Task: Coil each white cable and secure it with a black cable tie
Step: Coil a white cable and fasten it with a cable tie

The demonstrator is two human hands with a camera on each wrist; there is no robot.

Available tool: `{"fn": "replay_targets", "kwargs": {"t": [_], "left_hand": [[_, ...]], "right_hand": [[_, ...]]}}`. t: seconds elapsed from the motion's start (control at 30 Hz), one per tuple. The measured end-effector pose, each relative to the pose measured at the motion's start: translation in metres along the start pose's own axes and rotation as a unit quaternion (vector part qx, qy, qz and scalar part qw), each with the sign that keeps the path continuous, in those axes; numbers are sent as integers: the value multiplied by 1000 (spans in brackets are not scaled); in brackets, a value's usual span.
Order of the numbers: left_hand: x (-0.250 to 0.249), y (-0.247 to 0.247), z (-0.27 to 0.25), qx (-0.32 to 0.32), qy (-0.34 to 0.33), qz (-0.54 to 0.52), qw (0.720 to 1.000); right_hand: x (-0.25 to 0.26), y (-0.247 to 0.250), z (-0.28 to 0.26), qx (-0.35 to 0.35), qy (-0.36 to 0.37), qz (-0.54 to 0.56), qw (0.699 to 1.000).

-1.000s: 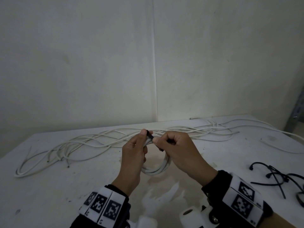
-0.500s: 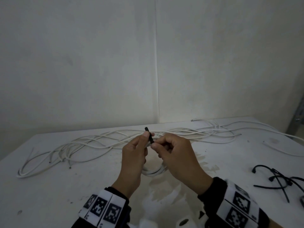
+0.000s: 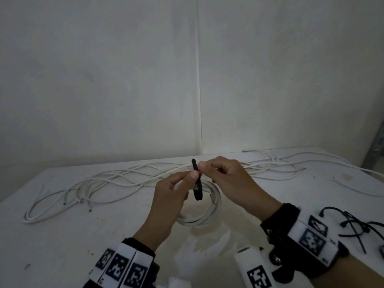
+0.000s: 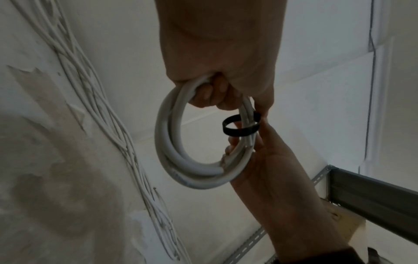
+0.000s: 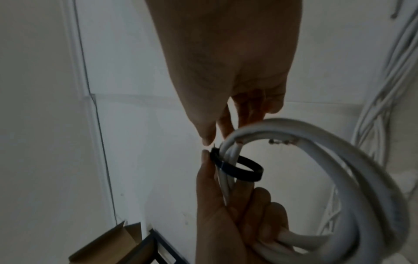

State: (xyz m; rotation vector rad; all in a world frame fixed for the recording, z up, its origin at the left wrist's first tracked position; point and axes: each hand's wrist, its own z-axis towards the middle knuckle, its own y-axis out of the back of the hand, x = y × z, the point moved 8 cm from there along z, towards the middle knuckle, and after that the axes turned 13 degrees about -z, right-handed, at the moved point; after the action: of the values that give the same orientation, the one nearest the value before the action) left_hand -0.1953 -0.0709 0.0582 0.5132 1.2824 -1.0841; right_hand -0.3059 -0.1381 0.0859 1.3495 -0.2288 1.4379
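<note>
Black plastic cable tie (image 3: 197, 183): a second ago only short stub showed between fingertips; now open loop hangs round strands of coiled white round cable (image 3: 204, 215), tail sticking up past thumbs. Judged: tie threaded, not cinched.

Left hand (image 3: 169, 201): fingers curled round coil, thumb on tie. Right hand (image 3: 226, 179): fingertips pinch tie tail.

Coil held above white tabletop (image 3: 62, 235), plane near upright. Tie long axis near vertical, tail up and away.
</note>
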Motion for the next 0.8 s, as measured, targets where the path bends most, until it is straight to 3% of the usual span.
{"fn": "replay_targets", "kwargs": {"t": [0.1, 0.27, 0.43, 0.63, 0.8], "left_hand": [[2, -4, -4, 21, 9, 11, 1000], [7, -1, -5, 17, 30, 15, 999], [12, -5, -12, 27, 35, 35, 998], [6, -3, -11, 9, 30, 17, 999], [-6, -12, -8, 11, 4, 34, 999]], "right_hand": [[6, -4, 4, 24, 25, -2, 999], [17, 6, 6, -41, 75, -30, 996], [9, 27, 18, -117, 7, 56, 992], [6, -4, 8, 2, -5, 46, 999], [13, 6, 5, -58, 28, -1, 998]]}}
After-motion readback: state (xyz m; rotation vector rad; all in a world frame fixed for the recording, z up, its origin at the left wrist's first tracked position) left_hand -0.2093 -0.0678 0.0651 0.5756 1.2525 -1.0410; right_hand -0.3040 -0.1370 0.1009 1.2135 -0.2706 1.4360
